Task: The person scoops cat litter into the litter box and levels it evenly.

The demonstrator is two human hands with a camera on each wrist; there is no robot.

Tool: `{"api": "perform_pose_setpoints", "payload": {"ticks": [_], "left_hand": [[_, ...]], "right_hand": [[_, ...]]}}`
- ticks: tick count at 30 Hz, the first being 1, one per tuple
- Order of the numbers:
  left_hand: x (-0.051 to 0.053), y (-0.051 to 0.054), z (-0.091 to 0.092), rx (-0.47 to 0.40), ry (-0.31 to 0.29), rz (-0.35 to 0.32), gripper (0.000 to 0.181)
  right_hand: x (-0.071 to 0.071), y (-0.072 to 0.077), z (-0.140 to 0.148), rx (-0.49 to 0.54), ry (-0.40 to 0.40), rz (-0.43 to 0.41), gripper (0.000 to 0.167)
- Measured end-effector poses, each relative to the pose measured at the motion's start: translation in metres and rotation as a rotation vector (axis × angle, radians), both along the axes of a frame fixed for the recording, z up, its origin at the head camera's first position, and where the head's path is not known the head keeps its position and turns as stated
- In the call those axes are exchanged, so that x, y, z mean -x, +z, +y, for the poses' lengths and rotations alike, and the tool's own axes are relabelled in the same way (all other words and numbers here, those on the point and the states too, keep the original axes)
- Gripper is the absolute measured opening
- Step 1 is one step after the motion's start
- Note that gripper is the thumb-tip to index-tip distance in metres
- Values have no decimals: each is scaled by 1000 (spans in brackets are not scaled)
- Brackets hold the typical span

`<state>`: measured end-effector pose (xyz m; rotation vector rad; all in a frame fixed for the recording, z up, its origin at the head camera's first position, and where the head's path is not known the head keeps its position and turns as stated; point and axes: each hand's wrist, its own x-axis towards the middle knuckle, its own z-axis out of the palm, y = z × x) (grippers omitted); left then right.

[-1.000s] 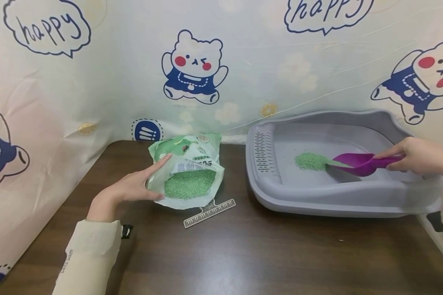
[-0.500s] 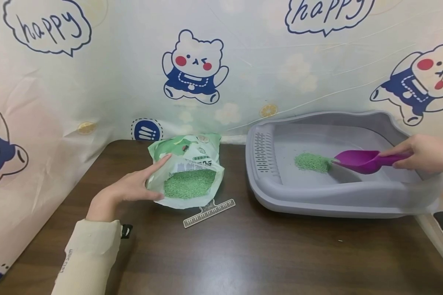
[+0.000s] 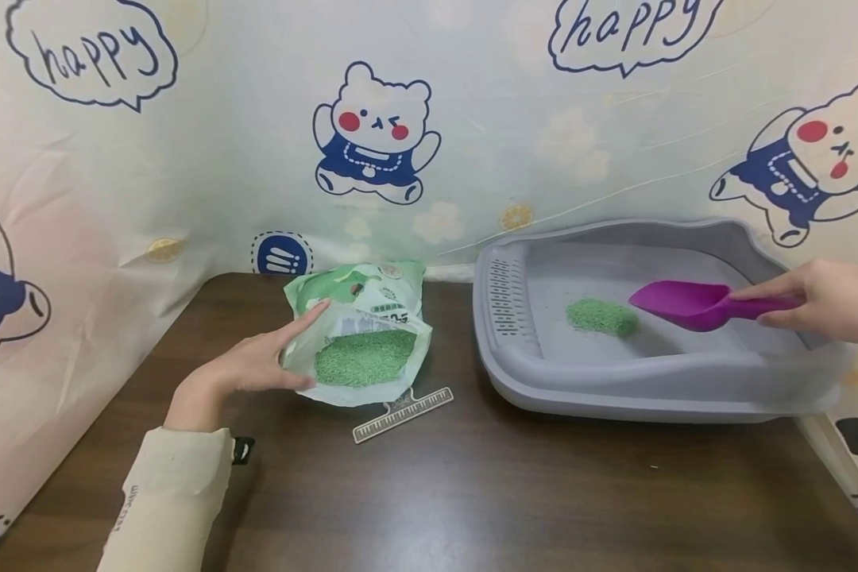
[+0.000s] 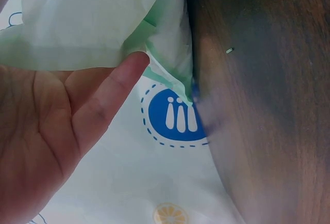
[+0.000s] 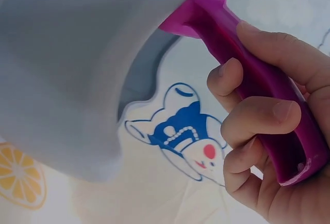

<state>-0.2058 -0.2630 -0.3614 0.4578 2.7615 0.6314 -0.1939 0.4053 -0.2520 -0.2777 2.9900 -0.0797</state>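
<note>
Right hand, grip wrapped round the handle, holds a purple scoop near pellets in a gray tray; left hand, grip spread, touches the bag (likely steadying it).

We cannot read small print on the bag, the head view crops the right hand at the wrist, and the tray partly hides the scoop in the right wrist view.
</note>
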Motion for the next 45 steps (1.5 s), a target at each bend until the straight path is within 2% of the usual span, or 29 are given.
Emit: {"api": "perform_pose_setpoints", "payload": {"ticks": [6,10,14,16,21,30,39,45], "left_hand": [[0,0,0,0,1,-10,110],[1,-1,-1,-6,-1,-12,110],[2,-2,-1,-6,-4,-8,110],[2,-2,-1,-7,-2,-9,110],[1,-1,-1,-6,5,-7,110],[1,-1,0,-3,6,-7,110],[2,-2,0,-4,-1,-17,110],[2,-2,-1,11,7,-11,110]], "right_hand": [[-13,4,-22,45,-19,9,44],[-23,3,-37,91,-3,104,44],[-33,1,-52,127,46,237,40],[-36,0,-60,152,50,258,40],[-42,-1,-82,206,66,270,43],[-49,-11,-120,275,234,325,43],[-52,-19,-156,364,356,301,37],[-50,-25,-182,381,436,261,38]]}}
